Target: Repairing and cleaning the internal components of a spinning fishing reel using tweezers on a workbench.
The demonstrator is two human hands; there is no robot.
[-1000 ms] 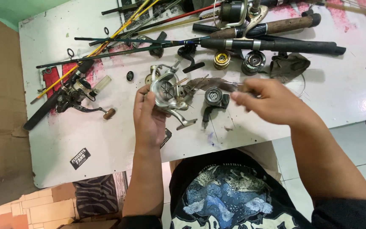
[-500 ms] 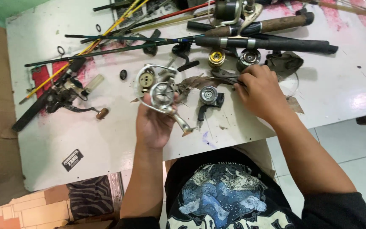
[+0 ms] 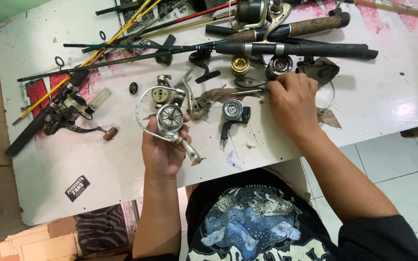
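Far left: a fishing rod with a black reel [image 3: 66,108] lies on the white table [image 3: 378,104], its thin yellow and red shafts running up to the right.
Sticker: a small black sticker [image 3: 77,188] sits near the table's front edge.
Left hand: the left hand [image 3: 163,150] is raised just over the table, fingers closed around the stem of a silver reel body [image 3: 170,121]; its wire bail loops out to the left and a handle stub points down to the right.
Loose parts: a grey spool with a black piece [image 3: 233,113] rests between the two hands; a gold spool [image 3: 240,64] and a dark spool [image 3: 279,65] lie farther back.
Right hand: the right hand [image 3: 293,104] is down on the table, fingertips pinched on a slim metal tool [image 3: 250,92] pointing left.
Back: thick black rod handles [image 3: 296,48] cross the table behind the right hand.
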